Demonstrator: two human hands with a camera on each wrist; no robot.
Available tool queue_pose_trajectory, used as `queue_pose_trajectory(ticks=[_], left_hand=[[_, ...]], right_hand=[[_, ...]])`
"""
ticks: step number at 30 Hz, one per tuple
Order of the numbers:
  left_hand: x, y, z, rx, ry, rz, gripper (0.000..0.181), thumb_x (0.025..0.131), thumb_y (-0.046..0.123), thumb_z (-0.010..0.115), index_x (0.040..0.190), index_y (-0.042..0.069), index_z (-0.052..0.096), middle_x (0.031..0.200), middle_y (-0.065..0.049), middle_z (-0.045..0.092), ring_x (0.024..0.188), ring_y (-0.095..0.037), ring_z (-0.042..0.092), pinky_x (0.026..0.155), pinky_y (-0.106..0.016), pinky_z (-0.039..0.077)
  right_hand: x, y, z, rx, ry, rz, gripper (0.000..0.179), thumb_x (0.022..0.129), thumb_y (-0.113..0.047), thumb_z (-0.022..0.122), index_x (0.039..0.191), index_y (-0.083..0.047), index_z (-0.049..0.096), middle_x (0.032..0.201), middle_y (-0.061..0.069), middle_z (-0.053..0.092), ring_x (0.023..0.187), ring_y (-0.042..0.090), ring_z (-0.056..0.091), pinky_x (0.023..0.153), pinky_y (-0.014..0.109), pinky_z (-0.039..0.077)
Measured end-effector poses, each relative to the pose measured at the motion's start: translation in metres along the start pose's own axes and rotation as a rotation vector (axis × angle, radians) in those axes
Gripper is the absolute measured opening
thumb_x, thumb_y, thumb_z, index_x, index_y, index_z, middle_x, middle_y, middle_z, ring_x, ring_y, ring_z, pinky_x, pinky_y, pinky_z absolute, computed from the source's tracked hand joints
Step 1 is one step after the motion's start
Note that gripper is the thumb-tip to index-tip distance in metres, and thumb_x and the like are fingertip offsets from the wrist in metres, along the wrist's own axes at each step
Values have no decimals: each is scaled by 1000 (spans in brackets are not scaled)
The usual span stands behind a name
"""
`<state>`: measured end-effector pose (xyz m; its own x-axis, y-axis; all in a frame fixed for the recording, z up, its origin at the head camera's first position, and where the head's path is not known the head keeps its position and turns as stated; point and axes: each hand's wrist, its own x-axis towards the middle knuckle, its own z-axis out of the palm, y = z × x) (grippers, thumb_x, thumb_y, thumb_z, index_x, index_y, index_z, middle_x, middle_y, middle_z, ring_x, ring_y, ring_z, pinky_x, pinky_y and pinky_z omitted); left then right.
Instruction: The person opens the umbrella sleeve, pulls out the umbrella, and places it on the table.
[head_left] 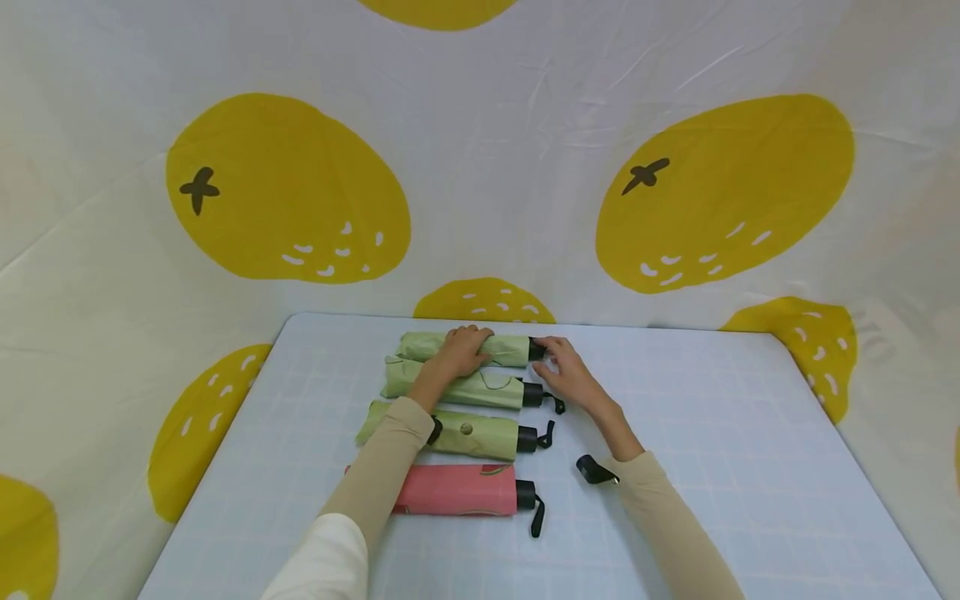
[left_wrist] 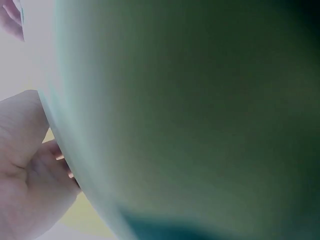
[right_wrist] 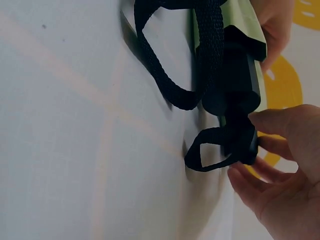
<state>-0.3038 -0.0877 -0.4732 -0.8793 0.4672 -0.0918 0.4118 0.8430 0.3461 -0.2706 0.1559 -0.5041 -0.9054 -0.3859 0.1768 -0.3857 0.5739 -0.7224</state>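
Checked tabletop (head_left: 712, 417): farthest folding umbrella (head_left: 510, 350), aligned nine-to-three, is gripped by left hand (head_left: 463, 350), three-o'clock handle (head_left: 534, 353) pinched by right hand (head_left: 568, 377).

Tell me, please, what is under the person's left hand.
Under the left hand is the farthest green umbrella, which shows on either side of it; the stretch the hand covers cannot be seen.

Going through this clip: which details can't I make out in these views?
Red umbrella, head view: part of its left end is behind the left sleeve.
Left hand, left wrist view: its fingertips are hidden behind the green surface.
That surface, left wrist view: too close and blurred to tell which umbrella it is.
Upper strap, right wrist view: cut off by the top edge.
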Motion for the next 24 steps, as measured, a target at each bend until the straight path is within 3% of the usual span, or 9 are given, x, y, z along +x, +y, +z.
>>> queue_pose_trajectory(ticks=[12, 24], left_hand=[[1, -3, 6, 99, 36, 5, 46, 106, 20, 59, 148, 5, 48, 138, -16, 57, 126, -35, 53, 109, -53, 38], [-1, -4, 5, 70, 41, 71, 47, 107, 24, 56, 150, 6, 46, 141, -14, 55, 132, -35, 51, 115, -56, 32]], right_hand=[[3, -2, -1, -42, -6, -38, 49, 99, -1, 63, 144, 10, 47, 141, 36, 44, 121, 48, 53, 100, 57, 47], [6, -1, -5, -59, 28, -44, 45, 103, -5, 60, 144, 9, 48, 139, 35, 49, 123, 45, 55, 100, 52, 51]])
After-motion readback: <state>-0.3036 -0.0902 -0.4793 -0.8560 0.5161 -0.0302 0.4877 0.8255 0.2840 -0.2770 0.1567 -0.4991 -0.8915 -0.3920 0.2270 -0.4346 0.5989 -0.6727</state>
